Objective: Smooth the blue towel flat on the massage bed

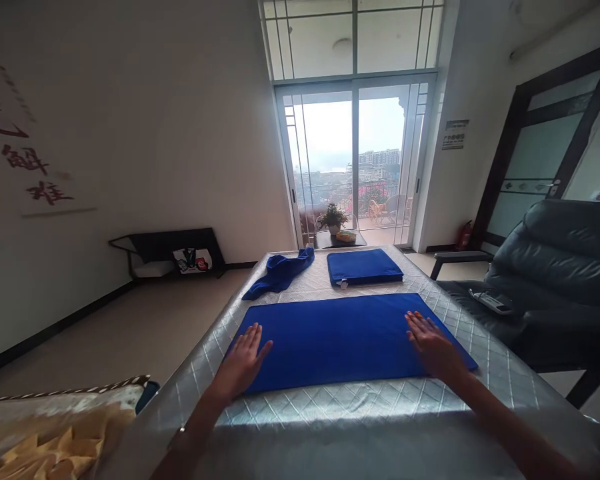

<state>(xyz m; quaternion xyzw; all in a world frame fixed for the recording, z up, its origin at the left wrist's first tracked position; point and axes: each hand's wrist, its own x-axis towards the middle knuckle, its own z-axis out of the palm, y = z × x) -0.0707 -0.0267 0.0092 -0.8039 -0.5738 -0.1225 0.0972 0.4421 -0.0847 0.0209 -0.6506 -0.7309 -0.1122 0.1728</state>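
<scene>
A long blue towel (340,337) lies spread flat across a table with a quilted silver cover (360,400). My left hand (243,360) rests open and flat on the towel's left end. On its right end lies my right hand (430,343), fingers stretched out and palm down. Farther back sits a folded blue towel (364,267), and to its left a crumpled blue towel (280,273).
A dark leather armchair (555,280) with a remote (493,301) on it stands at the right. Beyond the table are a small stand with a potted plant (334,219) and a glass sliding door (353,160). A low black shelf (173,253) lines the left wall. A patterned cushion (55,427) lies bottom left.
</scene>
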